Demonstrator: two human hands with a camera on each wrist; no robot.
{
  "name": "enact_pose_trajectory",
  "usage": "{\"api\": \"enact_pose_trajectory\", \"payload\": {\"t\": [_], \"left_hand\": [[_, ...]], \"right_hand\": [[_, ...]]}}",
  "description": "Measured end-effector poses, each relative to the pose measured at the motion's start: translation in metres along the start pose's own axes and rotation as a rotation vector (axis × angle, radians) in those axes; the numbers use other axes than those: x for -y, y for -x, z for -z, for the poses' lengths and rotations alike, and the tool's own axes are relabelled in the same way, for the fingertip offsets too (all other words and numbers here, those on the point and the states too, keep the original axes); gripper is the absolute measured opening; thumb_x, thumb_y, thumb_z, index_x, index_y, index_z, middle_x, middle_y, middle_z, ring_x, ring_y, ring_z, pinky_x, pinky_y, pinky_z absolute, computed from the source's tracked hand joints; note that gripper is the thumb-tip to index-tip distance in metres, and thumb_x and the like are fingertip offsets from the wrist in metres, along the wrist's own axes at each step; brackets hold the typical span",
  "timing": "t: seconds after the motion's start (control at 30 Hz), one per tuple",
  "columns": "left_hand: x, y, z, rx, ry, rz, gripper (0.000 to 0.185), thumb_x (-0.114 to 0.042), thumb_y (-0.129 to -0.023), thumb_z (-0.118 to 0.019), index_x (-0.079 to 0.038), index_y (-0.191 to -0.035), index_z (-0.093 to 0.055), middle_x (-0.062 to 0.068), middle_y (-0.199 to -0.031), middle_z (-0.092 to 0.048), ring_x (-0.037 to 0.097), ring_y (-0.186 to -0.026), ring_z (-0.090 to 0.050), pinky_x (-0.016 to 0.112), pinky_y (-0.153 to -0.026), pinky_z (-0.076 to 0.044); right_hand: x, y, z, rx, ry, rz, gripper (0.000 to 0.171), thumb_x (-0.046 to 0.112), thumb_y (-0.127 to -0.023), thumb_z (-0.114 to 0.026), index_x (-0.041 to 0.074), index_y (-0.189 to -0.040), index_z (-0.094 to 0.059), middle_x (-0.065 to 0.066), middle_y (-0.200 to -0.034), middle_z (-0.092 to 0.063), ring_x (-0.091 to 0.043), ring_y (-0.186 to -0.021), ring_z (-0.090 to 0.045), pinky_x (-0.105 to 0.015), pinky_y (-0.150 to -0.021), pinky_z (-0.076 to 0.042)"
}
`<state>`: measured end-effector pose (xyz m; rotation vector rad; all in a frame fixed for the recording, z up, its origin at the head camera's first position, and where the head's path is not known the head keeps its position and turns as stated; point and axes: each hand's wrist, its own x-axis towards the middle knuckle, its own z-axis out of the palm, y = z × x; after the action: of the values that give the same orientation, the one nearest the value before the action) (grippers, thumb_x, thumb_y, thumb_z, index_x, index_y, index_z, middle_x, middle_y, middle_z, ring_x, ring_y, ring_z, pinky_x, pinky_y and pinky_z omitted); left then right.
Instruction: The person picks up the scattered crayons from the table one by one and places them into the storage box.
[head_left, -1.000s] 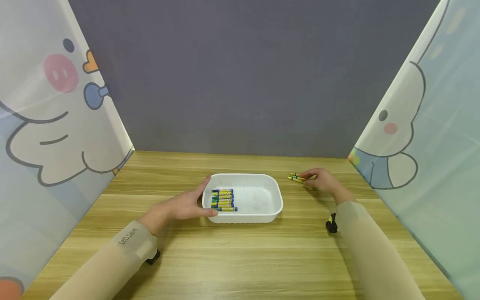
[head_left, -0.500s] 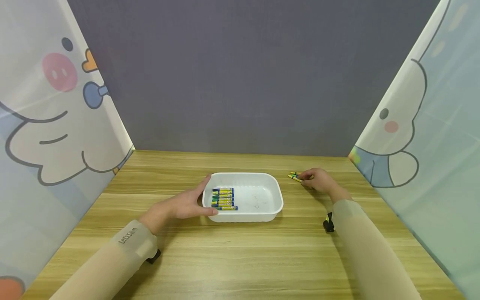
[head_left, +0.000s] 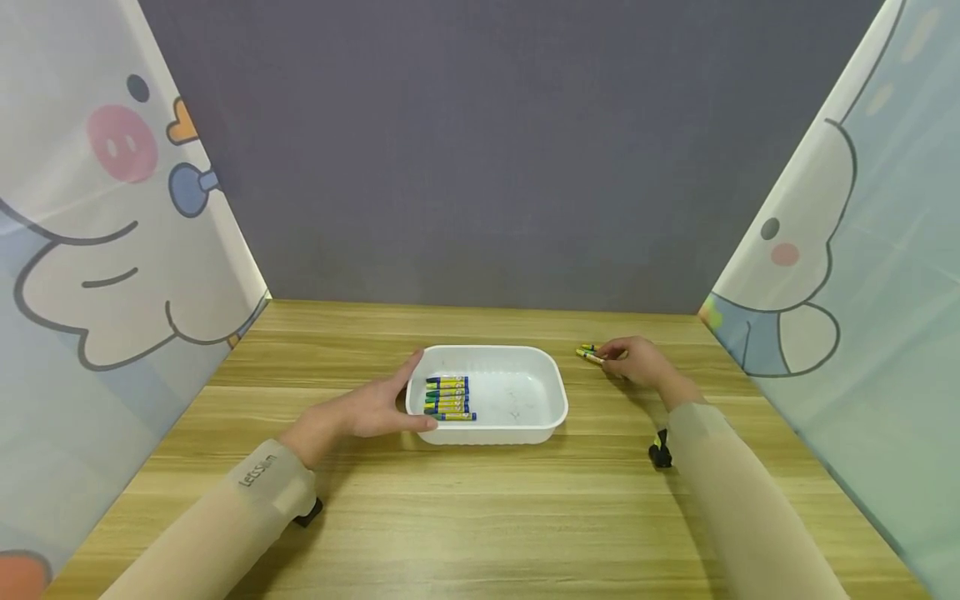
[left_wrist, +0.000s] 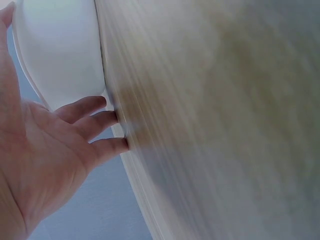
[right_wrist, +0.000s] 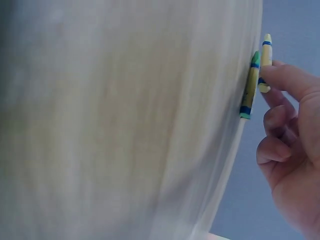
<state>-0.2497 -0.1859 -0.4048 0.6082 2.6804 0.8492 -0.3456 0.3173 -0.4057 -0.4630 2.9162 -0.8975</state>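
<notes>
The white tray (head_left: 525,421) is being steadied at its left end by the left hand (head_left: 371,410), fingers straight and relaxed against the wall, with a row of crayons (head_left: 448,397) lying in its left half. On the wooden surface (head_left: 480,517) right of the tray, two loose crayons (head_left: 589,353) are being touched by the right hand (head_left: 637,360). One is being pinched at the fingertips (right_wrist: 280,75), the other lying just beside it.
</notes>
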Motion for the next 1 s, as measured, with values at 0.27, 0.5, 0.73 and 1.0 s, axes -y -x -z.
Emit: {"api": "enact_pose_trajectory", "payload": {"t": [0.27, 0.5, 0.73, 1.0], "left_hand": [[0.001, -0.001, 0.0, -0.001, -0.002, -0.004, 0.133, -0.07, -0.09, -0.08, -0.018, -0.178, 0.006, 0.026, -0.161, -0.054, 0.034, -0.13, -0.061, 0.064, -0.122, -0.041], [0.001, 0.0, 0.0, -0.002, 0.003, 0.007, 0.134, -0.069, -0.089, -0.081, -0.018, -0.178, 0.006, 0.027, -0.156, -0.059, 0.033, -0.124, -0.064, 0.065, -0.12, -0.043], [-0.001, -0.001, 0.001, -0.001, -0.014, 0.011, 0.135, -0.07, -0.089, -0.081, -0.018, -0.178, 0.006, 0.027, -0.154, -0.061, 0.033, -0.121, -0.065, 0.066, -0.119, -0.044], [0.001, -0.001, 0.0, -0.004, -0.009, 0.014, 0.134, -0.069, -0.089, -0.081, -0.02, -0.178, 0.006, 0.027, -0.156, -0.058, 0.033, -0.126, -0.063, 0.065, -0.121, -0.042]], "right_hand": [[0.021, 0.003, -0.002, -0.094, 0.016, 0.088, 0.021, 0.015, -0.104, -0.071, 0.008, -0.122, -0.081, -0.014, -0.112, -0.077, -0.019, -0.087, -0.061, -0.031, -0.076, -0.049], [0.064, 0.003, -0.004, -0.088, -0.063, 0.128, 0.024, 0.018, -0.104, -0.073, 0.015, -0.127, -0.081, -0.012, -0.113, -0.077, -0.014, -0.074, -0.054, -0.028, -0.061, -0.044], [0.106, -0.001, -0.021, -0.02, -0.143, 0.188, 0.024, 0.017, -0.104, -0.073, 0.018, -0.127, -0.082, -0.008, -0.112, -0.075, -0.015, -0.071, -0.051, -0.027, -0.059, -0.042], [0.137, -0.015, -0.054, 0.06, -0.17, 0.277, 0.024, 0.015, -0.104, -0.074, 0.017, -0.127, -0.082, -0.006, -0.113, -0.076, -0.014, -0.075, -0.057, -0.027, -0.065, -0.048]]}}
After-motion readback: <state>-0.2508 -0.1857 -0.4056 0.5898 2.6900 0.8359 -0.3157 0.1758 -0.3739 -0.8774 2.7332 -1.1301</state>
